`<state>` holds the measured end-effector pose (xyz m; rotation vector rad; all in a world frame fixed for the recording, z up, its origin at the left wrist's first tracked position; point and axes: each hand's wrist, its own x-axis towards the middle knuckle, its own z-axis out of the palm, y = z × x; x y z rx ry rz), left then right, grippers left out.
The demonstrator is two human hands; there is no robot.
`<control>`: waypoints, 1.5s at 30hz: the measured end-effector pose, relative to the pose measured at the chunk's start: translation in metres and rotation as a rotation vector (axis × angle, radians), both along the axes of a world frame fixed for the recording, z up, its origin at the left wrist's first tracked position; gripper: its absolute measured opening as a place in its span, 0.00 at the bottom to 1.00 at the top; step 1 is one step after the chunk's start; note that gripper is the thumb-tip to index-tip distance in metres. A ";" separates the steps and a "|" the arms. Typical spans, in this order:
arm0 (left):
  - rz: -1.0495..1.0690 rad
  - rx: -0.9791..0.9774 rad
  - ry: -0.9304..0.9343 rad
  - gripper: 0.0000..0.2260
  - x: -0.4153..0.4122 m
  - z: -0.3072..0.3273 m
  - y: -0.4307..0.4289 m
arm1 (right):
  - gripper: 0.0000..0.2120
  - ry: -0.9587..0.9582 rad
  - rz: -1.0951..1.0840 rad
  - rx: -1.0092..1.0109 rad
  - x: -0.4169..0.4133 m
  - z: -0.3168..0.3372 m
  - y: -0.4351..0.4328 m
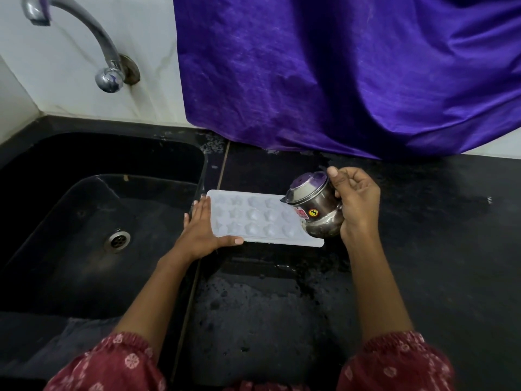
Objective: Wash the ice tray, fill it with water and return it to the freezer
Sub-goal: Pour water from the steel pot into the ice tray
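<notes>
Clasps a small steel pot [315,198] in the right grip [356,204], fingers and thumb curled round its belly, thumb tip up by the rim. Tips the pot leftward, mouth over the right end of the white ice tray [259,218]; shows a round yellow sticker [313,212] marked 3 on the pot's side. Braces the tray's left end with the left grip [198,230], fingers straight and flat against the short edge, thumb stretched along the near edge, nothing clasped. Keeps the tray flat on the wet black counter [423,227], just right of the black sink [70,198], left end at the sink's lip. Counts 3 rows of star-shaped wells in the tray; cannot tell whether water sits in them. Further out, finds a round metal drain [117,240] in the sink's floor, a curved chrome tap [93,35] on the white wall above, a purple cloth [338,80] hanging behind the counter, and red floral sleeves [112,362] at the bottom edge.
</notes>
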<state>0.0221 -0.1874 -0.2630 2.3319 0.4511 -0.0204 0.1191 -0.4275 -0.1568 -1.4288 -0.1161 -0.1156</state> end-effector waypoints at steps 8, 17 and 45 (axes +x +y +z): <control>0.000 -0.006 -0.008 0.63 -0.001 0.002 -0.001 | 0.08 -0.031 0.006 -0.034 -0.001 0.003 0.003; -0.002 -0.022 -0.017 0.62 -0.001 0.002 -0.002 | 0.09 -0.051 0.011 -0.035 -0.001 0.005 0.003; -0.007 -0.026 -0.019 0.62 -0.003 0.002 -0.002 | 0.08 0.008 0.032 -0.013 -0.005 -0.004 0.030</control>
